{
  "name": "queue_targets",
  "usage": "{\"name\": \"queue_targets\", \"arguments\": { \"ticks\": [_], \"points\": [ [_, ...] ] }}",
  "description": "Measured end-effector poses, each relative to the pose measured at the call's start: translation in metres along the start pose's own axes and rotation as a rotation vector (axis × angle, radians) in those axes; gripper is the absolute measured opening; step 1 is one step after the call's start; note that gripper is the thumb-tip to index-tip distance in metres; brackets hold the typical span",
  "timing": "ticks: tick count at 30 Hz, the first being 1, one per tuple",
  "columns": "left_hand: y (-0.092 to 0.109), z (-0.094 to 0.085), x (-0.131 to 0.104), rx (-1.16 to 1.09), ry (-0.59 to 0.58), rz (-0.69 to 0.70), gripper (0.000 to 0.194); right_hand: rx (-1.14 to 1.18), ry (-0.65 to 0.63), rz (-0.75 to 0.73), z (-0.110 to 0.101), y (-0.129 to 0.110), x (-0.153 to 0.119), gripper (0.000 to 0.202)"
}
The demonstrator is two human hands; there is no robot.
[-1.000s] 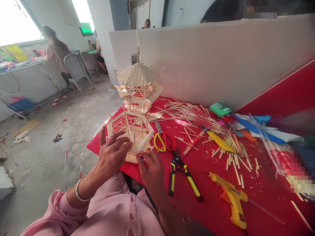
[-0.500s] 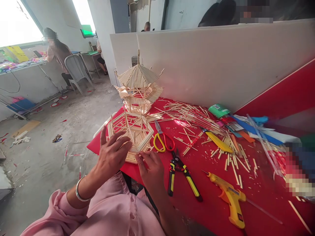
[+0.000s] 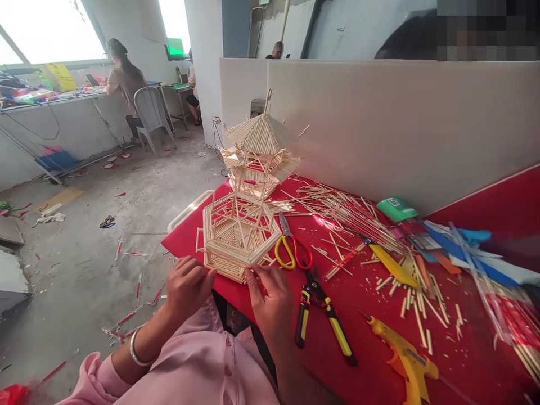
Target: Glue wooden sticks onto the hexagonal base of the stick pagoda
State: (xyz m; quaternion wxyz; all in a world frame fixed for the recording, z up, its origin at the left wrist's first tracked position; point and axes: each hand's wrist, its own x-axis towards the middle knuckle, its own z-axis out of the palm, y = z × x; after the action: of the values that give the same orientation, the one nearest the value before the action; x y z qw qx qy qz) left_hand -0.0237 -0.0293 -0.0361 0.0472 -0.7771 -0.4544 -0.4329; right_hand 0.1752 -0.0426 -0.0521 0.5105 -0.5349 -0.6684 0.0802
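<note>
A hexagonal stick base of pale wooden sticks, with railings and a woven-looking floor, rests at the front edge of the red table. My right hand pinches its near corner between thumb and fingers. Beside its near left side is my left hand, closed with the fingers curled; whether something small is in it is hidden. Behind the base rises a stick pagoda with a pointed roof. Red-and-yellow scissors lie just right of the base, and black-and-yellow cutters are nearer to my right hand.
Loose sticks cover the red table's back and middle. A yellow utility knife and a yellow glue gun lie to the right. A pale partition stands behind. A person sits at the far left near a chair.
My left hand has moved down off the base and curled its fingers. My right hand stays at the near corner. The view has turned left, so the scene sits further right.
</note>
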Motion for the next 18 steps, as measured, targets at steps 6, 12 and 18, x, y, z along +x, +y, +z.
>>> {"name": "queue_targets", "arguments": {
  "ticks": [6,12,18],
  "points": [
    [-0.027,0.026,-0.036,0.015,-0.174,-0.15,0.017,-0.005,-0.037,-0.028,0.005,-0.008,-0.005,0.014],
    [-0.047,0.037,-0.038,-0.086,-0.167,-0.173,0.013,0.011,-0.099,-0.085,0.017,-0.021,-0.01,0.023],
    [-0.053,0.037,-0.036,-0.055,-0.102,-0.149,0.015,-0.013,-0.136,-0.119,0.022,-0.026,-0.011,0.027]
  ]
}}
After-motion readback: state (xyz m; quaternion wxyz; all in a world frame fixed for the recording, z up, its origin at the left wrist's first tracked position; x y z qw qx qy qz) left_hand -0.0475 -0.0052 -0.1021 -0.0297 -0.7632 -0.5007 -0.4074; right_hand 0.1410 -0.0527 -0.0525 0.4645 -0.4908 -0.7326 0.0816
